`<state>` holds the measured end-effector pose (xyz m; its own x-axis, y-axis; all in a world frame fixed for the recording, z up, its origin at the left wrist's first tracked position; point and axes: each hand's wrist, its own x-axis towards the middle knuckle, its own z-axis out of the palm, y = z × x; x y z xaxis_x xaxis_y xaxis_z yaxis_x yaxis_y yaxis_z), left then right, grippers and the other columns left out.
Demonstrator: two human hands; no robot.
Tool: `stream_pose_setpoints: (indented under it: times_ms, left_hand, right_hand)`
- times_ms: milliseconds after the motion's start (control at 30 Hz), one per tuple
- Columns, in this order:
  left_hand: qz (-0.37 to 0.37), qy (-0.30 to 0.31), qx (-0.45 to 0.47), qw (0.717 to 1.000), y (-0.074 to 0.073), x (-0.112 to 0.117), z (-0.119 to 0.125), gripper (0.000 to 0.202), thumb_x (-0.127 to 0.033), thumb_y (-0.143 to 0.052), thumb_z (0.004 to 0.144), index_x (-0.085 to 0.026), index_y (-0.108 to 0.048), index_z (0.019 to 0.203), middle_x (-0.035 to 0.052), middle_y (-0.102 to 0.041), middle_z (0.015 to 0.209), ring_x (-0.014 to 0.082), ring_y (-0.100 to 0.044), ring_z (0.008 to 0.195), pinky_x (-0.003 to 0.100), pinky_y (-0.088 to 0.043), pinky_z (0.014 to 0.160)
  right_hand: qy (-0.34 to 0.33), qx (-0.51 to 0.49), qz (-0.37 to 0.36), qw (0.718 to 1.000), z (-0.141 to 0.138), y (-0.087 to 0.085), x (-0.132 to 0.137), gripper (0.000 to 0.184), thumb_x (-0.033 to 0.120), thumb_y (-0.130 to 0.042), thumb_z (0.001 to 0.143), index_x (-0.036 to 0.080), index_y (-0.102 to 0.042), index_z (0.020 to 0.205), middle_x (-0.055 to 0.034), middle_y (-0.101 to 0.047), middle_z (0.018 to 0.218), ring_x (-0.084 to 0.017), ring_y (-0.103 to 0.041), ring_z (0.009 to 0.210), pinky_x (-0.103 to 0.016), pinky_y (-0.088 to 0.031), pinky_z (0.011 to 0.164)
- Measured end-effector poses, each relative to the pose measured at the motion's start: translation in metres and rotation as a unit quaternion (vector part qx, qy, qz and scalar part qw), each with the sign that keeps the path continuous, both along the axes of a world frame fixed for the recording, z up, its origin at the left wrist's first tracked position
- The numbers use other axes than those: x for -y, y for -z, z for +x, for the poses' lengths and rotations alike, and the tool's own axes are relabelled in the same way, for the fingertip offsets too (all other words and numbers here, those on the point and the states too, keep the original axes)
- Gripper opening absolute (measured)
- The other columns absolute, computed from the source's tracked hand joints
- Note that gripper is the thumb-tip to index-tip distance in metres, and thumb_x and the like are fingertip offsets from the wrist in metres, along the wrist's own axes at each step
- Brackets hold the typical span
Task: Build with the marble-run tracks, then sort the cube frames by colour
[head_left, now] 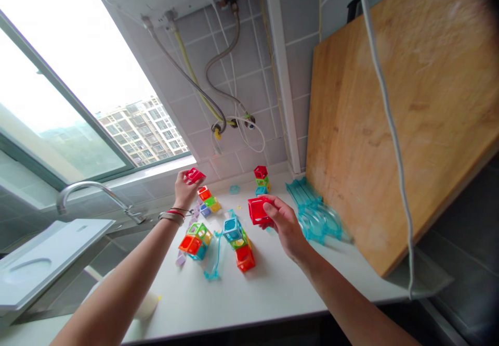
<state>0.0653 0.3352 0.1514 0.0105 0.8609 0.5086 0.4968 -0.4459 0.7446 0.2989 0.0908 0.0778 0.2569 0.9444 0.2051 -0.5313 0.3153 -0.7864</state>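
Nearest the camera in the head view, the left forearm (132, 278) and right forearm (343, 294) reach in from 7 and 5 o'clock over a white surface (288, 294). The left hand (184, 192), with bracelets (172, 216) at its wrist, has its grip pinching a red block (194, 175) in the air. The right hand (286, 226) has its grip pinching a red cube (258, 210) between thumb and fingers, above the surface. Around the central blue, green and red block group (245, 257), a second block cluster (187, 244) sits at 9 o'clock, a multicoloured block set (204, 194) at 11, and a small block stack (261, 172) at 1. Turquoise plastic pieces (317, 216) lie between 2 and 3 o'clock, beside a leaning wooden board (405, 112). A curved faucet (89, 184) stands between 9 and 10.
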Motion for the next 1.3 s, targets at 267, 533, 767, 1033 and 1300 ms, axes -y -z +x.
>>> stream_pose_setpoints:
  times_ms: [267, 533, 767, 1033, 1300]
  left_hand:
    - [-0.054, 0.182, 0.141, 0.972, 0.001, 0.179, -0.010, 0.065, -0.035, -0.091, 0.076, -0.024, -0.061, 0.132, 0.0079, -0.077, 0.114, 0.0258, -0.080, 0.093, 0.039, -0.071, 0.078]
    - [-0.018, 0.177, 0.025, 0.984, -0.008, 0.264, -0.037, 0.053, -0.024, -0.089, 0.079, -0.023, -0.070, 0.128, 0.0115, -0.079, 0.125, 0.0288, -0.080, 0.106, 0.033, -0.070, 0.083]
    - [0.009, 0.180, -0.020, 0.983, -0.020, 0.280, -0.035, 0.044, -0.020, -0.086, 0.081, -0.023, -0.072, 0.123, 0.0114, -0.078, 0.124, 0.0268, -0.079, 0.107, 0.031, -0.069, 0.084]
    - [0.030, 0.216, -0.063, 0.974, -0.028, 0.291, -0.022, 0.044, -0.011, -0.079, 0.085, -0.032, -0.072, 0.123, 0.0050, -0.077, 0.125, 0.0214, -0.076, 0.115, 0.024, -0.066, 0.088]
    - [0.039, 0.215, -0.046, 0.975, -0.029, 0.294, -0.014, 0.047, -0.014, -0.089, 0.076, -0.028, -0.073, 0.118, 0.0063, -0.081, 0.117, 0.0249, -0.079, 0.108, 0.027, -0.068, 0.081]
  right_hand:
    - [-0.037, 0.020, 0.072, 0.997, 0.009, -0.005, 0.005, 0.054, 0.049, -0.080, 0.088, 0.026, -0.065, 0.134, -0.0091, -0.074, 0.123, -0.019, -0.073, 0.091, -0.028, -0.061, 0.069]
    - [-0.130, 0.187, 0.208, 0.951, 0.006, -0.022, 0.034, 0.056, 0.027, -0.083, 0.089, 0.035, -0.062, 0.140, -0.0089, -0.061, 0.141, -0.026, -0.061, 0.131, -0.044, -0.058, 0.104]
    - [-0.175, 0.227, 0.239, 0.928, -0.001, -0.040, 0.056, 0.058, 0.021, -0.086, 0.087, 0.037, -0.064, 0.138, -0.0085, -0.058, 0.143, -0.027, -0.062, 0.132, -0.043, -0.059, 0.105]
    - [-0.190, 0.233, 0.231, 0.925, -0.004, -0.041, 0.057, 0.058, 0.023, -0.087, 0.086, 0.034, -0.065, 0.138, -0.0086, -0.061, 0.139, -0.026, -0.064, 0.128, -0.043, -0.060, 0.104]
    - [-0.214, 0.224, 0.221, 0.925, -0.002, -0.038, 0.053, 0.059, 0.021, -0.087, 0.085, 0.034, -0.066, 0.139, -0.0078, -0.065, 0.135, -0.024, -0.067, 0.122, -0.043, -0.062, 0.102]
